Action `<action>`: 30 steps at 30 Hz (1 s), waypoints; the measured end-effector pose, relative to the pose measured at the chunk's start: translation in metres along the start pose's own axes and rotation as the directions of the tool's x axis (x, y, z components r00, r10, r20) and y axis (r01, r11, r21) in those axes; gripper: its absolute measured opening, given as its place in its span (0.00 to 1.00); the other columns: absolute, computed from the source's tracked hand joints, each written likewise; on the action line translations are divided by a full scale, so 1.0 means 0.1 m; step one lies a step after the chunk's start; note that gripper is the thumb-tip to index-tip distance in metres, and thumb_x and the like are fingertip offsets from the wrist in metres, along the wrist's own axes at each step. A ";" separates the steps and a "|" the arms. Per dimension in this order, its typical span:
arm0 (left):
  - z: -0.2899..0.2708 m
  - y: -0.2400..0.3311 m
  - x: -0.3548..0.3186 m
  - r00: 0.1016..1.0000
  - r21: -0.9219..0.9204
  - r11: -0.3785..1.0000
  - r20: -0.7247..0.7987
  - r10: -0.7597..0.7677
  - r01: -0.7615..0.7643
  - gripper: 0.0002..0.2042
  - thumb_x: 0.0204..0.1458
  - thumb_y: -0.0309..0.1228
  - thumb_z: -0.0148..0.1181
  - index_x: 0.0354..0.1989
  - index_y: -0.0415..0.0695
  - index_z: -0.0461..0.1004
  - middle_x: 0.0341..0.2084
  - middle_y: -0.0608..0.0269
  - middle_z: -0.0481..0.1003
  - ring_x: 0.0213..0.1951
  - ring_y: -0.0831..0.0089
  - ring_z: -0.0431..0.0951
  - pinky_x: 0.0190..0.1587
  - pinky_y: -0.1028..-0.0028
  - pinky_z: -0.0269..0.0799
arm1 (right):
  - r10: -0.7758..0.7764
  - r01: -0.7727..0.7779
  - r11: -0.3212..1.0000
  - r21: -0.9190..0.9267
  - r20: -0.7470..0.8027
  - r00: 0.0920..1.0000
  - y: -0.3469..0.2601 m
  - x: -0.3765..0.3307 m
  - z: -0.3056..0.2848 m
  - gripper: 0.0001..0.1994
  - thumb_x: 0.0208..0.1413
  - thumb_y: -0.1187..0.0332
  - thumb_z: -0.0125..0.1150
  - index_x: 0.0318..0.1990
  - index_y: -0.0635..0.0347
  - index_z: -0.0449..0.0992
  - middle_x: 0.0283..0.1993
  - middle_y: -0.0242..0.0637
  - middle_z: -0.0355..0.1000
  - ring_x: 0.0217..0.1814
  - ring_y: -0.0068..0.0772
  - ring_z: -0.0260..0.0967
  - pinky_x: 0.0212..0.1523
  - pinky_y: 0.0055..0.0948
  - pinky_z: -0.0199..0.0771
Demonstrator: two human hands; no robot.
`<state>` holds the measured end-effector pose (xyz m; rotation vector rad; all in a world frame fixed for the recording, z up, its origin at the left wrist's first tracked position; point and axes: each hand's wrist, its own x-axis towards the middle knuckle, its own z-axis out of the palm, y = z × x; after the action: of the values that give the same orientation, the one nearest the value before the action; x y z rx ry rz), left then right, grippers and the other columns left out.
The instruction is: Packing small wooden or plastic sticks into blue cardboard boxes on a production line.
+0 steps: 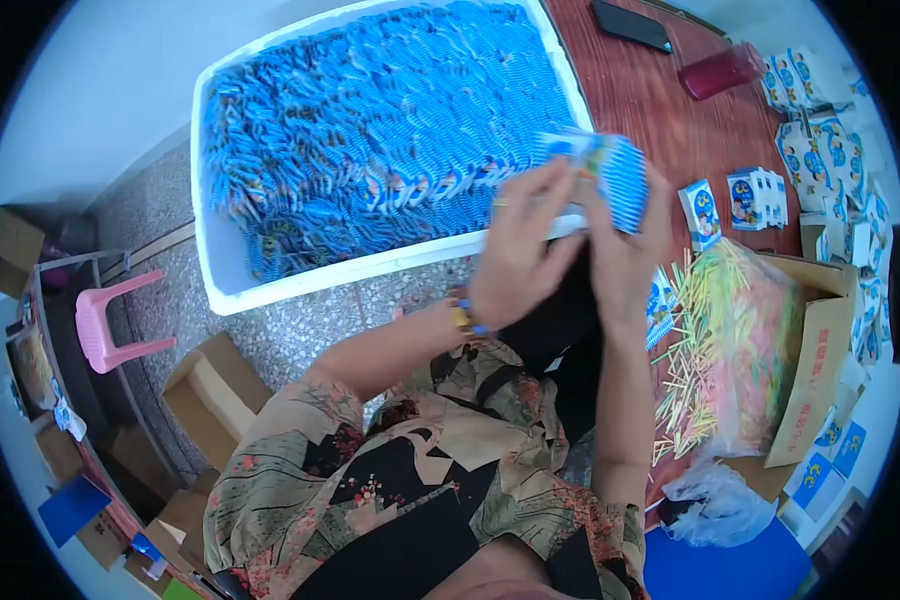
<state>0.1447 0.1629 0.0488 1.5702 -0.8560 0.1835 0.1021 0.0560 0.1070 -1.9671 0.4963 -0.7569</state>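
Note:
A small stack of blue-and-white striped packets is held over the near right corner of a white foam box. Wrapped round the stack's right side is my right hand, its fingers closed. My left hand, with a bracelet on its wrist, has its fingertips at the stack's left edge; motion smears them somewhat. Rows of similar blue packets fill much of the box.
On the reddish wooden table at right are a phone, a pink-red cup, small cartons, scattered thin coloured sticks and a bag of sticks in a cardboard box. A pink stool stands left.

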 end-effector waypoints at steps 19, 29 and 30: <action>-2.12 -0.94 -0.37 0.815 0.312 0.807 0.143 -0.562 0.502 0.18 0.46 0.22 0.63 0.46 0.35 0.68 0.41 0.48 0.71 0.42 0.55 0.77 0.45 0.64 0.74 | 0.108 -0.142 0.990 0.012 0.588 0.802 0.23 -0.49 2.34 0.28 0.58 0.67 0.56 0.57 0.80 0.54 0.55 0.70 0.58 0.58 0.60 0.62 0.55 0.45 0.65; -2.04 -1.18 -0.32 0.798 0.672 0.687 0.239 -0.554 0.276 0.11 0.48 0.25 0.59 0.36 0.35 0.65 0.32 0.40 0.71 0.39 0.42 0.72 0.39 0.54 0.68 | -0.066 0.328 0.911 -0.249 0.698 0.713 0.15 -0.37 2.16 0.18 0.52 0.73 0.57 0.49 0.72 0.64 0.52 0.55 0.63 0.52 0.58 0.66 0.49 0.46 0.71; -2.03 -1.15 -0.28 0.789 0.694 0.672 0.249 -0.561 0.259 0.12 0.49 0.27 0.60 0.36 0.35 0.65 0.32 0.41 0.72 0.39 0.43 0.72 0.40 0.54 0.68 | -0.108 0.367 0.896 -0.250 0.678 0.727 0.14 -0.36 2.09 0.17 0.53 0.72 0.56 0.49 0.70 0.66 0.54 0.53 0.63 0.52 0.57 0.66 0.48 0.45 0.72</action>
<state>0.2667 0.3531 -0.0149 2.4855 -0.7779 -0.2847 0.2190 0.2025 0.0064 -2.5169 -0.0662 -0.0711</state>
